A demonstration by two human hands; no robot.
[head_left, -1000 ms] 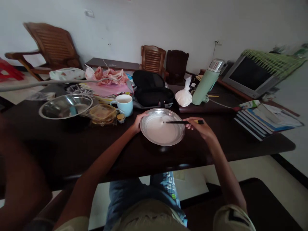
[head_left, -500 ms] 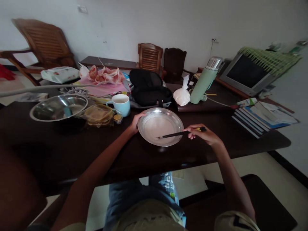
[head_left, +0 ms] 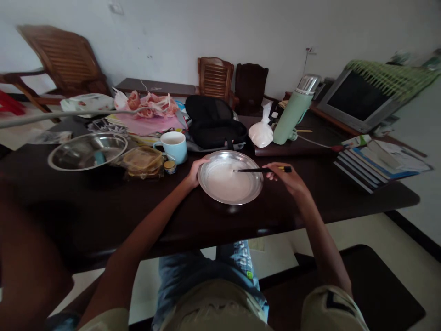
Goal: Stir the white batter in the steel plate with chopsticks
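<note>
A shallow metal bowl (head_left: 257, 188) holds a pale, milky mixture (head_left: 227, 184) and rests on the dark table in front of me. My left hand (head_left: 198, 170) grips its left rim, thumb over the edge and the other fingers mostly hidden below. In my right hand (head_left: 283, 174) are dark chopsticks (head_left: 253, 170), held nearly level across the bowl's right rim. Their tips dip into the mixture near the bowl's middle. Behind the bowl sits a knotted plastic bag of white powder (head_left: 261, 133).
A light blue mug (head_left: 174, 148), a small jar (head_left: 170, 167), wrapped plastic containers (head_left: 143, 161) and a larger steel basin (head_left: 57, 161) stand to the left. A black case (head_left: 217, 133) lies behind. Rightward are a green thermos (head_left: 291, 115) and stacked books (head_left: 365, 170).
My right hand and the chopsticks have moved away from me, and the tips went from the near part of the mixture to its middle. The left hand stays on the rim.
</note>
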